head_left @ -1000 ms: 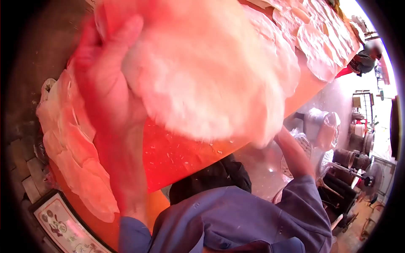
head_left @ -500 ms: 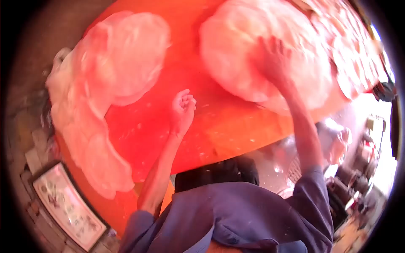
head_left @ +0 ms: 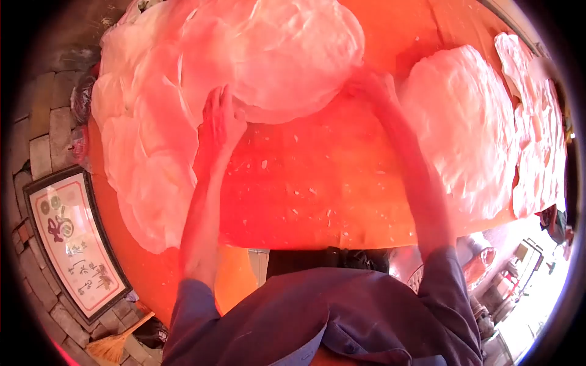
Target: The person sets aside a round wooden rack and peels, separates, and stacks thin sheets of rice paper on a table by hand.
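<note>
A large, thin, round pale sheet, which looks like rolled dough, lies over the left part of the orange-red table. It overlaps more pale sheets spread down the left edge. My left hand rests at the near-left border of the round sheet, its fingers stretched out. At that sheet's right rim is my right hand, its fingers blurred; whether they pinch the edge is unclear. Right of it sits another rounded stack of pale sheets, close to my wrist.
Wrinkled pale sheets line the table's far right. Small pale scraps dot the tabletop. A framed picture with writing leans on the brick floor at left, above a straw broom. Assorted items stand at the lower right.
My right hand has come off the middle of the right stack and moved left. A round sheet now reaches further right from the left pile. My left hand has uncurled and moved onto the sheets.
</note>
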{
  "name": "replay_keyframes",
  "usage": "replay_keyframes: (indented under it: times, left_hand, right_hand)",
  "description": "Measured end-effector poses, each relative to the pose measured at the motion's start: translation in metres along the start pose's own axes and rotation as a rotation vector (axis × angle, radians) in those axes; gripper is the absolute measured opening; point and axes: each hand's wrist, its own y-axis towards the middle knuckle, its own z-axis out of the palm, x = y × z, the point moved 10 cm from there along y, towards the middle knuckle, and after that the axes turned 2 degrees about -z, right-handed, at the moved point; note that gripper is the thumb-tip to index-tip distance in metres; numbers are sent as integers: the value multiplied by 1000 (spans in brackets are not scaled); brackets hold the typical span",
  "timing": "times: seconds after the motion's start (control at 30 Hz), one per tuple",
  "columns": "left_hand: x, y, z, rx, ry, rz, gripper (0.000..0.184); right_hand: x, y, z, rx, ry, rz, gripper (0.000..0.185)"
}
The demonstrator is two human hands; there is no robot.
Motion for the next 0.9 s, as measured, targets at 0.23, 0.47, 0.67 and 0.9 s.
replay_keyframes:
  times: [0.23,0.47,0.67,0.9]
  left_hand:
    - [53,11,29,92,98,77,50]
    - [85,18,19,293,-363,-93,37]
    - [46,15,-56,177,-104,171,40]
    - [-180,-44,-107,115,-427,619,38]
  right_hand:
    - [-26,31,56,183,295,163,41]
    - [163,-15,-21,-146,-287,-458,9]
    - [354,-225,-44,-351,-890,-1739,11]
    - [304,-221,-108,-496,-1669,-1326,6]
